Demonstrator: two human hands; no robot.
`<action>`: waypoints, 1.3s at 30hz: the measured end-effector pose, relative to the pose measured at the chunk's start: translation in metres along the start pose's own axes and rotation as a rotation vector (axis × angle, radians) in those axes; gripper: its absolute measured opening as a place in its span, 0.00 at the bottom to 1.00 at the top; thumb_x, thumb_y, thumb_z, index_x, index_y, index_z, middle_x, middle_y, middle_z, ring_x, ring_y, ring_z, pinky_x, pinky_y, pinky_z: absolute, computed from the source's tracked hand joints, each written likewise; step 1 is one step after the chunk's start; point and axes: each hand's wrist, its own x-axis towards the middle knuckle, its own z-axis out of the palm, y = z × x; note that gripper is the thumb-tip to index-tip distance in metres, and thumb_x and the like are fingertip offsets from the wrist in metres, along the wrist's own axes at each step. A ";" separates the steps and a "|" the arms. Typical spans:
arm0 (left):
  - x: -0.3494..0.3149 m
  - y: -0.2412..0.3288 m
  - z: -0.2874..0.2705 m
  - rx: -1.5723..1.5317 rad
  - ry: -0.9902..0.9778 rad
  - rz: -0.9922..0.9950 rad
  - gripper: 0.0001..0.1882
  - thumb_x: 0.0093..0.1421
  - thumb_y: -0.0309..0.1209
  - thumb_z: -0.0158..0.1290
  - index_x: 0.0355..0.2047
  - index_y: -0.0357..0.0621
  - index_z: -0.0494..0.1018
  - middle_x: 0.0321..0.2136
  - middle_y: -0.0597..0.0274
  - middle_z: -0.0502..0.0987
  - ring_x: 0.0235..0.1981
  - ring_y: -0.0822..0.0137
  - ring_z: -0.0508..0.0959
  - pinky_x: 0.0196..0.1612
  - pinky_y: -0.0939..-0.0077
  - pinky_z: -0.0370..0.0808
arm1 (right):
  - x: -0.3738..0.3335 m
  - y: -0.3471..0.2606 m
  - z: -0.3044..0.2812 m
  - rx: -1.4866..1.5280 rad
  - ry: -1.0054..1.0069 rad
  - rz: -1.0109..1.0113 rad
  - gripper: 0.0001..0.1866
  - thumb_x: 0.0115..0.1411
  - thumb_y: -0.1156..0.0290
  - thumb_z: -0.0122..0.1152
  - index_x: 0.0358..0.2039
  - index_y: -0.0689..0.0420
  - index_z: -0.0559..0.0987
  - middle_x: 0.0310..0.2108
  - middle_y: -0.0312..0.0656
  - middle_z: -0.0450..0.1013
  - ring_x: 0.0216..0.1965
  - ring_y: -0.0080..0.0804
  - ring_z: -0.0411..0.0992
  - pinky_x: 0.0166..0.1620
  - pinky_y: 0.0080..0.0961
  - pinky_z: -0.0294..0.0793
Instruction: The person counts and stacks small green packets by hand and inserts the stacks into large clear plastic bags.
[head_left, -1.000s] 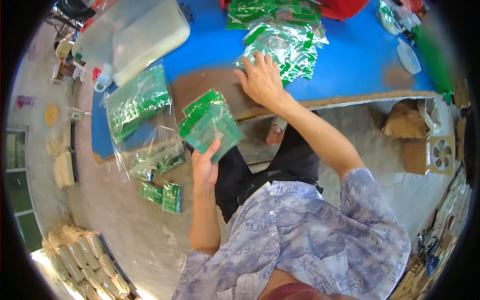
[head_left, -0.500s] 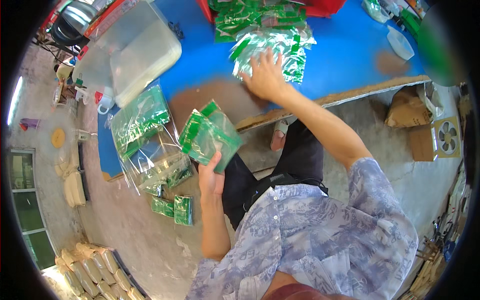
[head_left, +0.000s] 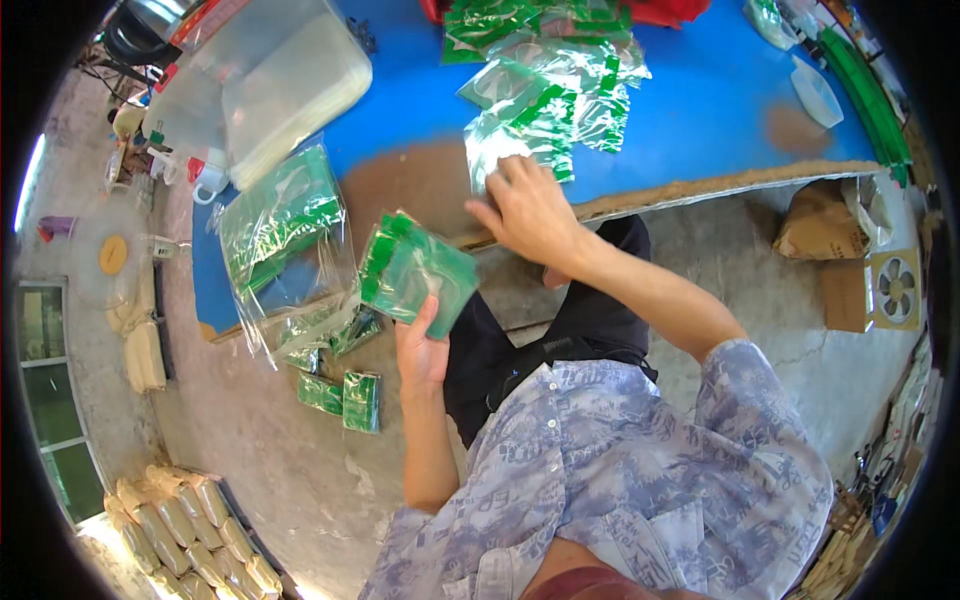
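- Head view: the left hand point(head_left: 420, 350) grips a stack of green-and-clear packets point(head_left: 415, 272), thumb across the front, holding it up over the lap just off the blue table point(head_left: 700, 110) edge.
- The right hand point(head_left: 530, 210) lies flat, fingers spread, on the near edge of a loose pile of clear bags with green print point(head_left: 545, 100) on the table; whether it pinches one I cannot tell.
- To the left, a big clear bag of green packets point(head_left: 285, 225) hangs over the table's corner.
- Below it, a few green packets point(head_left: 345, 395) lie on the concrete floor.
- A translucent plastic tub point(head_left: 270, 80) sits at the table's far left.
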 end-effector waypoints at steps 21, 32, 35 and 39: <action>0.002 0.008 -0.011 0.005 0.077 -0.050 0.28 0.61 0.18 0.55 0.62 0.37 0.62 0.58 0.56 0.71 0.59 0.61 0.72 0.63 0.64 0.69 | 0.041 -0.023 0.004 0.620 -0.101 0.106 0.20 0.68 0.57 0.52 0.30 0.63 0.75 0.29 0.53 0.73 0.34 0.53 0.72 0.38 0.45 0.71; 0.000 0.001 -0.002 0.008 0.037 -0.072 0.30 0.60 0.17 0.55 0.63 0.40 0.61 0.59 0.57 0.70 0.60 0.60 0.70 0.64 0.63 0.67 | 0.031 -0.011 -0.005 0.536 -0.228 0.100 0.20 0.66 0.57 0.54 0.28 0.63 0.75 0.33 0.55 0.74 0.37 0.54 0.74 0.40 0.46 0.72; 0.002 -0.002 0.001 0.047 0.044 -0.097 0.32 0.59 0.17 0.55 0.64 0.40 0.60 0.60 0.57 0.69 0.61 0.60 0.69 0.65 0.63 0.66 | 0.064 0.048 0.017 -0.153 0.279 0.216 0.24 0.65 0.52 0.56 0.31 0.65 0.75 0.35 0.57 0.75 0.40 0.58 0.73 0.42 0.49 0.72; -0.005 -0.001 -0.014 -0.052 0.011 -0.037 0.32 0.59 0.17 0.56 0.63 0.40 0.61 0.58 0.57 0.70 0.60 0.60 0.70 0.65 0.63 0.66 | 0.040 0.032 0.020 0.160 0.004 0.021 0.24 0.65 0.54 0.56 0.25 0.65 0.75 0.33 0.56 0.74 0.37 0.55 0.73 0.41 0.45 0.73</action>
